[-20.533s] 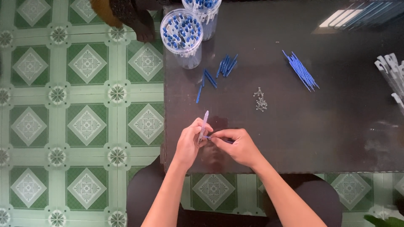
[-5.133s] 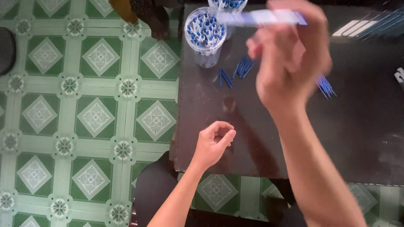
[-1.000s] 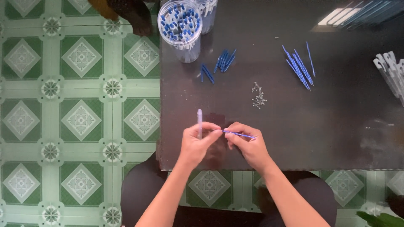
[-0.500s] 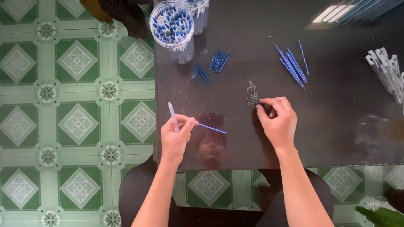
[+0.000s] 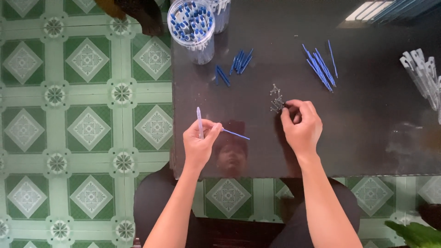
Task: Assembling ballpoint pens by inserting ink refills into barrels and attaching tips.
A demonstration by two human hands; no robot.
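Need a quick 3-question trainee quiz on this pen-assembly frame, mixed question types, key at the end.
1. True or false: the left hand holds both a clear pen barrel and a thin blue refill.
2. Multiple choice: the right hand has its fingertips at A) the clear cup of blue-capped pens, B) the small pile of metal springs, C) the loose blue refills.
3. Fill in: the short blue pieces lie on the dark ____.

Key: 1 true; 2 B; 3 table.
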